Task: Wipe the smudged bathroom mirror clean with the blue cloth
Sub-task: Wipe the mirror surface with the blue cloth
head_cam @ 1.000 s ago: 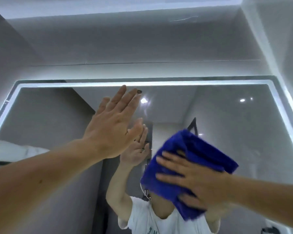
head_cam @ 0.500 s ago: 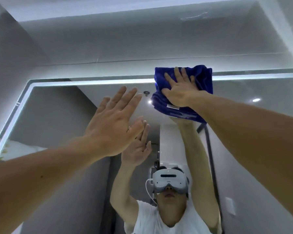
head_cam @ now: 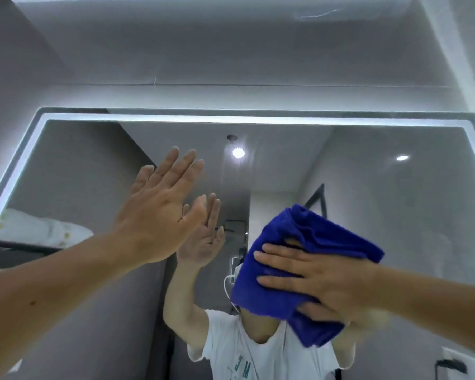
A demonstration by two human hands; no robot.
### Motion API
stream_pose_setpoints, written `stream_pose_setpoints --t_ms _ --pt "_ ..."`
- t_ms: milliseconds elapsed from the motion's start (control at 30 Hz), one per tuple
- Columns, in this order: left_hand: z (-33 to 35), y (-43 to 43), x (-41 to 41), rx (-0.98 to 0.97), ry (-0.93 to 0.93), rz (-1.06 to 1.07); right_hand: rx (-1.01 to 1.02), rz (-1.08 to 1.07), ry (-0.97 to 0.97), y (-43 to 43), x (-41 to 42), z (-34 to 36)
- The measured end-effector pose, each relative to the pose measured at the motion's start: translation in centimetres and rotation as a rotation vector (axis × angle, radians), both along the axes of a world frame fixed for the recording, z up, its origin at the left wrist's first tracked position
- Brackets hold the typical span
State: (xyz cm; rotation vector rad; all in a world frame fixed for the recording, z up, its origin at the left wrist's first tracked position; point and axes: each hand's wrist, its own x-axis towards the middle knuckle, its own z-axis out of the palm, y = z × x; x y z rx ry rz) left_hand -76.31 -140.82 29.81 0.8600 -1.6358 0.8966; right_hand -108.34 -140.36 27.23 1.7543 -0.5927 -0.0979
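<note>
Two bare forearms reach up from the lower corners of the frame to the mirror (head_cam: pixel 381 201), which has a lit border. The left hand (head_cam: pixel 159 212), left of centre, is open and flat, fingers straight and close together, pointing to the upper right, its palm against the glass and meeting its own reflection. The right hand (head_cam: pixel 321 281), at lower right, is spread with fingers pointing left, pressing the bunched blue cloth (head_cam: pixel 299 259) onto the glass; it holds the cloth under the palm rather than in a fist. The cloth covers the reflected head, above a reflected white T-shirt (head_cam: pixel 261 355). Half a second ago the cloth was up at the mirror's top border, centre frame; it has swept down and to the right, while the left hand has kept its place.
</note>
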Motion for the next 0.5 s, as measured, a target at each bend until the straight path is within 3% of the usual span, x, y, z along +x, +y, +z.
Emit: stream_pose_setpoints --t_ms 67,100,233,300,367,500 --pt "-0.8 0.1 -0.1 0.017 -0.019 0.003 -0.025 -0.007 -0.021 0.6 -1.4 3.7" --pt "-1.1 0.1 -0.3 0.023 -0.032 0.003 -0.078 -0.005 -0.131 0.7 -1.8 6.1" --pt "-1.8 0.4 -1.3 0.045 -0.026 -0.023 -0.277 -0.095 -0.853 -0.5 0.7 14.0" --pt "-2.0 0.2 -2.2 0.055 -0.013 -0.032 -0.354 -0.101 -1.042 -1.9 3.7 14.4" --pt "-2.3 0.0 -3.2 0.063 -0.006 -0.053 -0.386 -0.045 -1.072 -2.7 5.5 12.5" --pt "-3.5 -0.1 -5.2 0.058 -0.011 -0.102 -0.288 0.019 -0.843 -2.2 4.7 4.9"
